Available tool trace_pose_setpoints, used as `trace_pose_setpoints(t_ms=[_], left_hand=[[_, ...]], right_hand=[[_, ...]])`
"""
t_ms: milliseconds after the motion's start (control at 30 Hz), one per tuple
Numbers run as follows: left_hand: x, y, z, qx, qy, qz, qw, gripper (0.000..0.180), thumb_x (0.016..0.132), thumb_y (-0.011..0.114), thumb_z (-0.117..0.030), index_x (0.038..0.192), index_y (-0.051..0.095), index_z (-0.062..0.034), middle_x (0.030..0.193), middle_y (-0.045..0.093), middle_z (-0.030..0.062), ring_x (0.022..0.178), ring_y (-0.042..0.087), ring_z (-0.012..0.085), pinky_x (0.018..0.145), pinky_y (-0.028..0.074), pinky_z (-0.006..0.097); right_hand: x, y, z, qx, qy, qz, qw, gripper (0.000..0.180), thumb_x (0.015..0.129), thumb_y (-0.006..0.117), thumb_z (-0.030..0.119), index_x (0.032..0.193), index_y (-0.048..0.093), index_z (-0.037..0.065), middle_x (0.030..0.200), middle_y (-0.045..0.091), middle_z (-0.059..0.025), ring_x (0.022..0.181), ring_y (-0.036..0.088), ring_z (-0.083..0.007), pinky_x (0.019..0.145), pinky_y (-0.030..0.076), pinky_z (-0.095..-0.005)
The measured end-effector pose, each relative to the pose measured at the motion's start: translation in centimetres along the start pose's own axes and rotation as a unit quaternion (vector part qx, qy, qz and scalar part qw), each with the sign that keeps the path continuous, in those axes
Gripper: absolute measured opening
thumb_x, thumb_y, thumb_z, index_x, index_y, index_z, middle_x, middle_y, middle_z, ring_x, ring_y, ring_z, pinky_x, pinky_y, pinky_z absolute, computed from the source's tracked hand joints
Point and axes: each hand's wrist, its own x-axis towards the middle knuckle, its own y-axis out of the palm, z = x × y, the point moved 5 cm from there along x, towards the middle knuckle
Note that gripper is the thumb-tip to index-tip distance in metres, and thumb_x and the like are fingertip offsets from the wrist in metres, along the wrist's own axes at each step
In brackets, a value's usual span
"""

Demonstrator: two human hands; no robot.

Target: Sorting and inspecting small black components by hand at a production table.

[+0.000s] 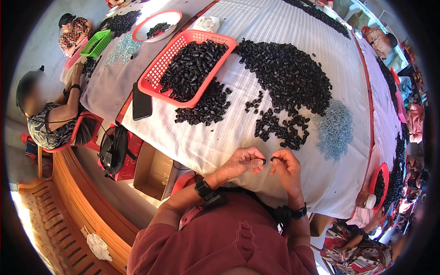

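Close together above the table's near edge, both my hands pinch small black parts. My left hand [243, 163] is closed on a small black plastic piece [263, 161] at the thumb and fingertip. Another small black piece [273, 159] sits between the fingertips of my right hand [286, 168]. Just beyond my hands lies a loose cluster of black pieces [282, 128], joined to a large heap of black plastic pieces [288, 75]. To its right is a pile of small pale blue, clear-looking pieces [337, 130]; their exact kind is too small to tell.
A red plastic basket [153, 73] full of black pieces stands left of the heap, with a dark phone [142, 101] beside it. Farther back is a white basin with a red rim [140, 36]. Other people sit around the table. A wooden bench [87, 197] and cardboard box [156, 172] are lower left.
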Motion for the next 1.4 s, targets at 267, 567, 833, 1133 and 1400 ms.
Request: trace_pose_setpoints(t_ms=[267,567,833,1133,1400], left_hand=[[-0.1,0.1,0.1,0.032,0.006,-0.012,0.999,0.010,0.090,0.056,-0.010,0.096,0.057,-0.0019,0.082,0.062,0.0035,0.070,0.058,0.0077,0.067,0.050,0.022],[-0.2,0.2,0.1,0.052,0.003,-0.008,0.999,0.009,0.090,0.057,-0.010,0.093,0.057,-0.0011,0.083,0.062,0.0038,0.071,0.058,0.0075,0.067,0.050,0.022],[0.0,0.3,0.7,0.044,0.033,-0.049,0.997,0.006,0.088,0.057,-0.005,0.086,0.057,-0.0003,0.077,0.062,0.0038,0.068,0.058,0.0078,0.061,0.050,0.021],[0.4,0.3,0.7,0.064,0.071,-0.135,0.986,0.009,0.083,0.056,0.006,0.076,0.057,-0.0003,0.070,0.060,0.0019,0.063,0.054,0.0048,0.056,0.045,0.020],[0.3,-0.1,1.1,0.085,0.066,-0.183,0.977,0.010,0.083,0.056,0.006,0.075,0.057,-0.0002,0.068,0.060,0.0016,0.060,0.054,0.0043,0.053,0.043,0.019]], right_hand=[[-0.5,0.8,0.1,-0.103,0.004,0.039,0.994,0.011,0.085,0.053,-0.002,0.096,0.052,0.002,0.073,0.057,-0.0010,0.059,0.051,-0.0051,0.052,0.041,-0.0207],[-0.6,1.3,0.9,-0.200,-0.019,0.054,0.978,0.010,0.084,0.052,-0.001,0.094,0.051,0.002,0.072,0.057,-0.0119,0.061,0.057,-0.0172,0.056,0.045,-0.0269],[-1.1,3.2,2.2,-0.396,-0.186,0.026,0.899,0.018,0.079,0.056,0.004,0.094,0.045,0.002,0.076,0.056,-0.0137,0.069,0.059,-0.0315,0.059,0.049,-0.0380],[-0.8,4.1,1.5,-0.507,-0.238,-0.011,0.828,0.024,0.072,0.062,0.011,0.088,0.046,0.005,0.072,0.054,-0.0091,0.066,0.058,-0.0254,0.053,0.048,-0.0357],[-0.1,4.4,1.0,-0.496,-0.243,-0.037,0.833,0.023,0.067,0.062,0.009,0.085,0.047,0.007,0.071,0.054,-0.0078,0.065,0.058,-0.0248,0.053,0.047,-0.0354]])
